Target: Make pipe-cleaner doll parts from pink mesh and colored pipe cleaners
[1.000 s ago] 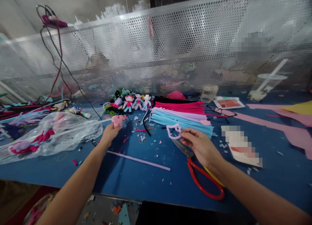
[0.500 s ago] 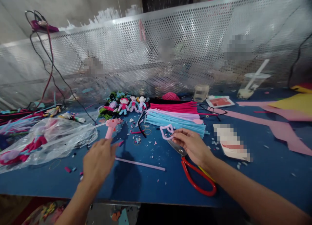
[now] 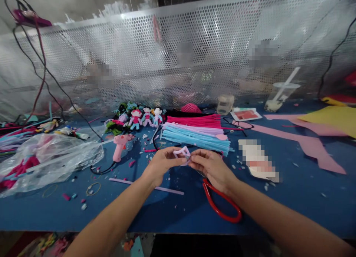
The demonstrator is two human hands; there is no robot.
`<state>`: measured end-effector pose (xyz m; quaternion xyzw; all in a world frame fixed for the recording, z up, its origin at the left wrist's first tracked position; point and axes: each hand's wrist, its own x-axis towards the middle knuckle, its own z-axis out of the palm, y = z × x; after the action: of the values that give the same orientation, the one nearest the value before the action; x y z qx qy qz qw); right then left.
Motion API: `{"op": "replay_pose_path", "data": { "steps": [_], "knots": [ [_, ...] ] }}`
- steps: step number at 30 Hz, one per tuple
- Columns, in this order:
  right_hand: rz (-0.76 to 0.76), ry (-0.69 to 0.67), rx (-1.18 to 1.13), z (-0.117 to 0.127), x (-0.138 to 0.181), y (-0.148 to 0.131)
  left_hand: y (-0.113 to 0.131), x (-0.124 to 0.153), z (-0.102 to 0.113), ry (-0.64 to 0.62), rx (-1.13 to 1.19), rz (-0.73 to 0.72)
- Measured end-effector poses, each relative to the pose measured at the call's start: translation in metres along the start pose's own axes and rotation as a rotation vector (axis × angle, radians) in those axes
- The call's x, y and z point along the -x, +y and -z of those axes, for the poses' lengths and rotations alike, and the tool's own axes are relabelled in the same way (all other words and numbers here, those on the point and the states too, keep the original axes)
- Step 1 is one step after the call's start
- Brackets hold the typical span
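Note:
Both hands meet over the middle of the blue table. My left hand and my right hand pinch a small bent lilac pipe-cleaner shape between their fingertips. Under my right hand lie red-handled scissors. A pink glue gun lies on the table to the left, apart from my hands. A straight lilac pipe cleaner lies below my left wrist.
Bundles of pink, lilac and light-blue pipe cleaners lie behind my hands, with small dolls beyond. A clear plastic bag sits left. Glasses, a plastic cup and pink foam strips lie right. A perforated metal screen backs the table.
My left hand let go of the pink glue gun, which now lies on the table, and came right to join my right hand on the lilac shape.

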<state>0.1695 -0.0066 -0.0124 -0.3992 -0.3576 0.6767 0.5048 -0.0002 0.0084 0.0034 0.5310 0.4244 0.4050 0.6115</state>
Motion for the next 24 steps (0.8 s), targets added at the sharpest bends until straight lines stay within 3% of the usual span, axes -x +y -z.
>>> {"op": "replay_pose_path", "data": {
  "steps": [24],
  "knots": [
    [0.004, 0.027, 0.056, -0.0018, 0.0012, -0.0012, -0.0021, 0.0038, -0.0075, 0.218, -0.064, -0.059]
  ]
}}
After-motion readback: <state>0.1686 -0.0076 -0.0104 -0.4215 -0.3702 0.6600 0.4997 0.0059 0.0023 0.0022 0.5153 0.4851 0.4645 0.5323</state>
